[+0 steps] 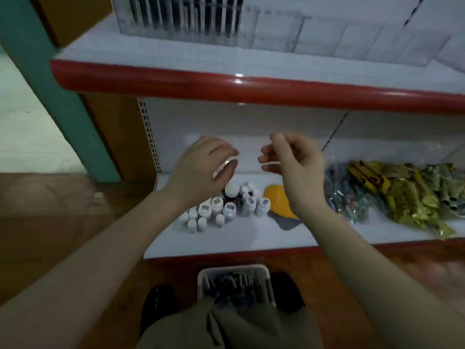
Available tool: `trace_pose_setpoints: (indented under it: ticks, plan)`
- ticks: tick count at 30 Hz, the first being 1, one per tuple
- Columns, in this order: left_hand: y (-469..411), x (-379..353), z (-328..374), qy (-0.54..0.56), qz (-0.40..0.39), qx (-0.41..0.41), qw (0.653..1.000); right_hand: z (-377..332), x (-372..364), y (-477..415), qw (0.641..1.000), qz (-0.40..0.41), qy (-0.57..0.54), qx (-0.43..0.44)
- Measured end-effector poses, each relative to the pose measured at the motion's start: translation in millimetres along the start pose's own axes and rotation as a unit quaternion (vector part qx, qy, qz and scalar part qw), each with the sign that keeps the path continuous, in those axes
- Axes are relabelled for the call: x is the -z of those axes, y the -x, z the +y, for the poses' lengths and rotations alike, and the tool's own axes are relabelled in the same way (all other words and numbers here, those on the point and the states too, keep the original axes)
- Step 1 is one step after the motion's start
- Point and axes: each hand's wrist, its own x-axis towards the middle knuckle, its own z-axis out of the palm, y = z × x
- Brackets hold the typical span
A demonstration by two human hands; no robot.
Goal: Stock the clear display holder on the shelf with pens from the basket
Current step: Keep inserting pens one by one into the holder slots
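While dark pens (181, 13) line the clear holder (266, 34), left hand (201, 170) and right hand (297, 167) curl; grip contents unclear.

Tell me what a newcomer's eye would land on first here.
First the left hand and right hand, raised mid-frame with fingers curled; blur hides whether they hold anything. Above them a glossy red shelf edge crosses the view, with the clear display holder of dark pens on that shelf, top left. At the bottom, the white basket of pens sits on the floor.
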Motion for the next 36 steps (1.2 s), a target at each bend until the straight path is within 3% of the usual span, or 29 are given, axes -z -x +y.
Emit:
trace_pose_setpoints:
  ticks: [4,8,11,16,22,28,32,36]
  plan:
    - [84,-61,-15,0.075,-0.201,0.202,0.956,119,18,49,0.976,-0.059,0.102,-0.185]
    - [130,-117,-35,0.062,-0.305,0.296,0.903,239,42,96,0.881,-0.158,0.26,-0.362]
    - [138,-154,-64,0.035,-0.321,0.318,0.891,304,55,124,0.809,-0.219,0.331,-0.435]
    - [122,-222,-120,-0.016,-0.292,0.322,0.9,377,57,135,0.735,-0.272,0.382,-0.489]
    - [106,-275,-154,-0.084,-0.335,0.266,0.9,420,48,135,0.692,-0.326,0.394,-0.509]
    - [107,-270,-158,-0.024,-0.281,0.249,0.926,440,33,142,0.689,-0.312,0.415,-0.505]
    - [112,-259,-140,-0.006,-0.115,0.21,0.971,438,25,145,0.691,-0.299,0.445,-0.485]
    - [111,-247,-103,0.07,0.009,0.194,0.978,441,19,149,0.687,-0.315,0.449,-0.477]
